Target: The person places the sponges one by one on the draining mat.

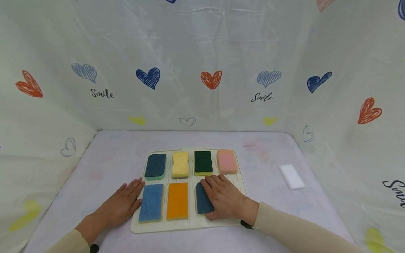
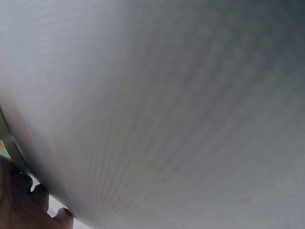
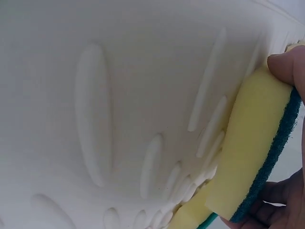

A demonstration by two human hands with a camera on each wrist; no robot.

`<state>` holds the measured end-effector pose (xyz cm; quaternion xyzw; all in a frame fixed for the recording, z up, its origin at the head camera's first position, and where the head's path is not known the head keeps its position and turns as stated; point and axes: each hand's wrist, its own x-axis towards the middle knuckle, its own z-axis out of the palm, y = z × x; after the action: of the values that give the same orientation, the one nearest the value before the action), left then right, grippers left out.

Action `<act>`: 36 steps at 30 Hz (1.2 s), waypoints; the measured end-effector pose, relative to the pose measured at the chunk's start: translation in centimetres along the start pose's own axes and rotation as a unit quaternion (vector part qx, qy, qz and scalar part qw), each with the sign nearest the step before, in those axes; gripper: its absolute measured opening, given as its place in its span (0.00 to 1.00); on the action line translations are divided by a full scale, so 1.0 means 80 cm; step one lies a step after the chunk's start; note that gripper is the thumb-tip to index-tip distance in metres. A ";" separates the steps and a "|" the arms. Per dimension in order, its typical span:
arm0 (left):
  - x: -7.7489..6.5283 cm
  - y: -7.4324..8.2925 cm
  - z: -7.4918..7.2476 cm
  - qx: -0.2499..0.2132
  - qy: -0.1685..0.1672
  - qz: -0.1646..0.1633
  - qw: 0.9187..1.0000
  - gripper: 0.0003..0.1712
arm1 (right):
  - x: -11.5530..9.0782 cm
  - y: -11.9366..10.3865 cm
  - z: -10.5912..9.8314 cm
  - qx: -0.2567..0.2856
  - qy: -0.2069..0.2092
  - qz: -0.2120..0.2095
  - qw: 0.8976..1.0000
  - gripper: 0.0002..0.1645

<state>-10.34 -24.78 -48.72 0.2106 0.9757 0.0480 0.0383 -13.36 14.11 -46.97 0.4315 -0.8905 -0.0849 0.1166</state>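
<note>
My right hand [image 1: 226,198] grips a sponge [image 1: 203,202] with a dark blue scouring top. In the right wrist view, thumb and fingers hold the ends of this sponge [image 3: 252,148], and its yellow foam shows beside the tray's raised ribs. Under it lies a white ribbed tray [image 1: 190,226] with sponges in two rows. At the tray's left edge rests my left hand [image 1: 121,203], fingers extended, near a light blue sponge [image 1: 151,203]. An orange sponge [image 1: 177,201] sits between that one and the held sponge. The left wrist view catches only curled-looking fingers [image 2: 38,200] by a grey surface.
Along the tray's back row are a teal-topped sponge [image 1: 155,166], a yellow notched sponge [image 1: 180,165], a dark green-topped sponge [image 1: 203,162] and a pink sponge [image 1: 226,161]. A white sponge block [image 1: 291,176] lies on the table to the right. Heart-printed sheeting [image 1: 186,45] surrounds the table.
</note>
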 end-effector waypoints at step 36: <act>0.001 0.001 0.000 0.023 -0.005 0.005 1.000 0.37 | -0.002 0.001 -0.002 0.019 -0.046 0.003 0.999 0.65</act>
<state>-10.39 -24.69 -48.73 0.2165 0.9752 0.0244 0.0379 -13.30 14.28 -46.82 0.4263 -0.8978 -0.0873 0.0676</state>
